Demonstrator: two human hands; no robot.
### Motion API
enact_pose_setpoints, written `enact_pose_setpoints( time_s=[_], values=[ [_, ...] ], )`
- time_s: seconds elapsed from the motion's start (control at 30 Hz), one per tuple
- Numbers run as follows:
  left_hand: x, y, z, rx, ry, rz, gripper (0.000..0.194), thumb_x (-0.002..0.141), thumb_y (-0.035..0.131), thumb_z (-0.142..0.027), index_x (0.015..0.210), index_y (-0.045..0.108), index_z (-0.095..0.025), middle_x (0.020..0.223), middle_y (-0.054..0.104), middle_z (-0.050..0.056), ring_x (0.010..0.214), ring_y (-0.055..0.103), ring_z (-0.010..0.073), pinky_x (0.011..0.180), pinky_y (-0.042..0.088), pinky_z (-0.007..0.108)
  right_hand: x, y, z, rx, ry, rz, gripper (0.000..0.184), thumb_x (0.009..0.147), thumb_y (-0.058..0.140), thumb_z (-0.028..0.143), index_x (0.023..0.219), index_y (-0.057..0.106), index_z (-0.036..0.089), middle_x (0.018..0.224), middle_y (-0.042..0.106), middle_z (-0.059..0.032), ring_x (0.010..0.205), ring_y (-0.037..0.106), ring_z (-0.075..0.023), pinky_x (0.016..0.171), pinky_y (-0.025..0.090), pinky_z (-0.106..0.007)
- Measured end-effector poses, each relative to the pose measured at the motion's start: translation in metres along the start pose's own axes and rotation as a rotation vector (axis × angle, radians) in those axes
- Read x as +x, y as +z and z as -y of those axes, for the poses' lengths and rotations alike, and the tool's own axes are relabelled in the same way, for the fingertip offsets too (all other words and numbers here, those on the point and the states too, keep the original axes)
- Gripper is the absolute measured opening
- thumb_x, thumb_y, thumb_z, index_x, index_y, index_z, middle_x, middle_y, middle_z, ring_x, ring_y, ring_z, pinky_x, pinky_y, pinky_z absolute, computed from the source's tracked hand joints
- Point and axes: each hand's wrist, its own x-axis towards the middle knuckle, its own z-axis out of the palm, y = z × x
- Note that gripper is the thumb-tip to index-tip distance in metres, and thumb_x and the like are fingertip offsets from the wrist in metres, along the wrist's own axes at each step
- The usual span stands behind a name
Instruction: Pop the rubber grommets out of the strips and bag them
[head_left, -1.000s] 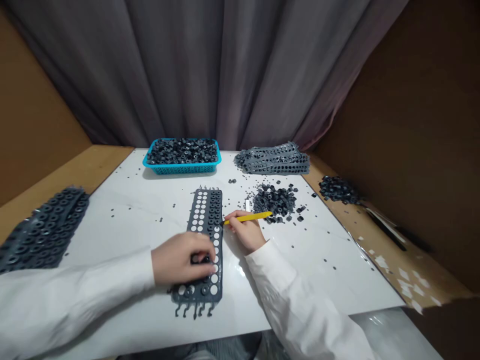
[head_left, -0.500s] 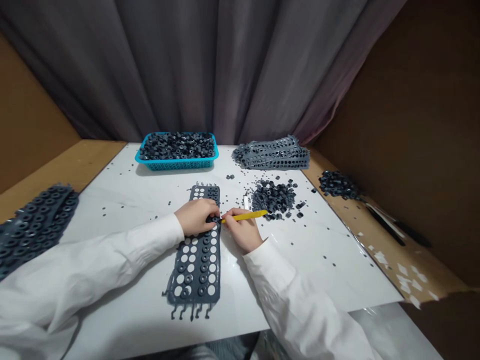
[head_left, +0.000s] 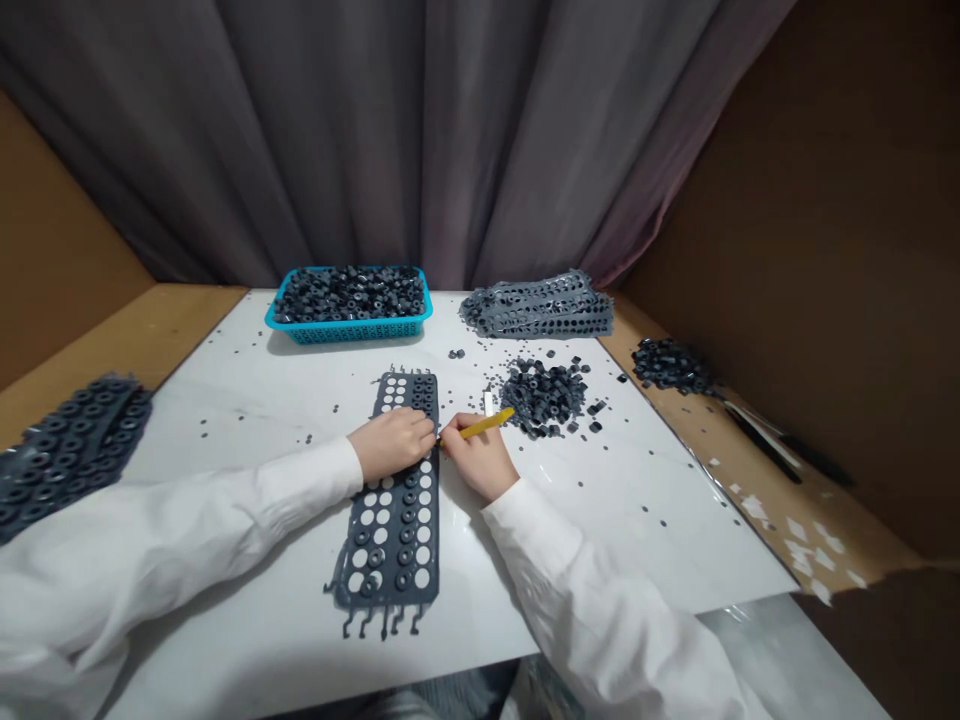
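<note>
A dark grey rubber sheet (head_left: 432, 515) with rows of round holes, white showing through, lies lengthwise before me. Several black rings sit in some of its rows. My left hand (head_left: 394, 442) rests across the sheet, fingers curled together at its right edge; whatever they pinch is hidden. Held like a pen in my closed right hand (head_left: 480, 462) is a slim yellow-handled tool (head_left: 491, 421). Its tip meets the left fingertips at the sheet's edge, too small to make out. Right of the sheet lies a pile of small black rubber pieces (head_left: 544, 395).
At the back stand a blue basket (head_left: 352, 330) full of black rings and a stack of perforated sheets (head_left: 540, 305). A ring-covered sheet (head_left: 75, 440) lies far left. Right, on brown board, are more black pieces (head_left: 667, 365), dark-handled tools (head_left: 765, 440) and white scraps (head_left: 799, 530).
My left fingers have rolled over and now cover the black ring seen at their tips before. The yellow tool tilts more steeply, its rear end shifted left. The view has shifted slightly.
</note>
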Motion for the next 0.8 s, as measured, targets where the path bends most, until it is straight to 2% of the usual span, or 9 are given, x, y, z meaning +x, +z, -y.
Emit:
enact_pose_setpoints(
  time_s=[0.07, 0.2, 0.27, 0.37, 0.43, 0.5, 0.6, 0.8],
  values=[
    [0.000, 0.000, 0.006, -0.210, -0.086, -0.065, 0.020, 0.089, 0.044, -0.016, 0.080, 0.062, -0.012, 0.081, 0.064, 0.009, 0.079, 0.058, 0.0197, 0.073, 0.045, 0.032, 0.000, 0.000, -0.001, -0.002, 0.003, -0.002, 0.022, 0.069, 0.046, 0.015, 0.048, 0.047, 0.019, 0.046, 0.052, 0.0018, 0.050, 0.047, -0.0117, 0.053, 0.036, -0.024],
    [0.000, -0.010, 0.027, -0.774, -0.453, -0.341, 0.025, 0.088, 0.046, -0.034, 0.081, 0.060, -0.014, 0.079, 0.063, 0.004, 0.076, 0.057, 0.0162, 0.071, 0.044, 0.028, 0.000, -0.001, -0.003, 0.007, 0.002, 0.000, 0.022, 0.070, 0.047, 0.016, 0.048, 0.050, 0.019, 0.047, 0.054, 0.0014, 0.051, 0.049, -0.0119, 0.054, 0.038, -0.023],
    [0.000, -0.015, 0.038, -0.996, -0.558, -0.350, 0.030, 0.083, 0.049, -0.042, 0.080, 0.058, -0.014, 0.074, 0.060, 0.002, 0.070, 0.056, 0.0154, 0.066, 0.044, 0.027, 0.001, -0.002, -0.005, 0.063, 0.025, 0.002, 0.020, 0.070, 0.048, 0.018, 0.051, 0.054, 0.018, 0.049, 0.056, 0.0011, 0.051, 0.050, -0.0122, 0.054, 0.039, -0.023],
    [0.000, -0.017, 0.044, -1.140, -0.564, -0.247, 0.029, 0.077, 0.054, -0.042, 0.082, 0.057, -0.013, 0.070, 0.057, 0.000, 0.063, 0.053, 0.0137, 0.061, 0.043, 0.025, 0.005, -0.005, -0.010, 0.195, 0.074, -0.043, 0.016, 0.071, 0.048, 0.022, 0.061, 0.061, 0.018, 0.053, 0.059, 0.0008, 0.049, 0.050, -0.0119, 0.051, 0.040, -0.023],
    [0.000, -0.015, 0.042, -1.076, -0.512, -0.196, 0.025, 0.077, 0.053, -0.034, 0.091, 0.058, -0.014, 0.069, 0.057, 0.000, 0.062, 0.053, 0.0134, 0.060, 0.042, 0.025, 0.009, -0.005, -0.013, 0.226, 0.081, -0.069, 0.016, 0.071, 0.048, 0.023, 0.064, 0.062, 0.018, 0.054, 0.060, 0.0008, 0.049, 0.050, -0.0118, 0.051, 0.041, -0.023],
    [0.002, -0.013, 0.037, -0.905, -0.388, -0.124, 0.024, 0.079, 0.049, -0.027, 0.097, 0.060, -0.015, 0.071, 0.059, 0.001, 0.064, 0.054, 0.0138, 0.063, 0.043, 0.025, 0.012, -0.004, -0.015, 0.205, 0.071, -0.050, 0.016, 0.071, 0.049, 0.023, 0.064, 0.062, 0.018, 0.054, 0.060, 0.0007, 0.050, 0.052, -0.0121, 0.052, 0.041, -0.023],
    [0.007, -0.013, 0.031, -0.618, -0.216, -0.046, 0.021, 0.080, 0.049, -0.020, 0.091, 0.066, -0.016, 0.081, 0.062, 0.005, 0.073, 0.057, 0.0154, 0.072, 0.044, 0.027, 0.013, -0.002, -0.017, 0.160, 0.059, -0.009, 0.016, 0.071, 0.049, 0.023, 0.061, 0.061, 0.019, 0.054, 0.059, 0.0005, 0.052, 0.053, -0.0124, 0.053, 0.041, -0.023],
    [0.022, -0.023, 0.026, -0.322, -0.160, 0.120, 0.015, 0.076, 0.060, -0.021, 0.087, 0.067, -0.014, 0.088, 0.061, 0.008, 0.077, 0.059, 0.0194, 0.071, 0.046, 0.028, 0.012, -0.002, -0.010, 0.105, 0.046, -0.012, 0.020, 0.073, 0.048, 0.020, 0.054, 0.054, 0.020, 0.051, 0.056, 0.0002, 0.052, 0.051, -0.0140, 0.054, 0.040, -0.025]
  ],
)
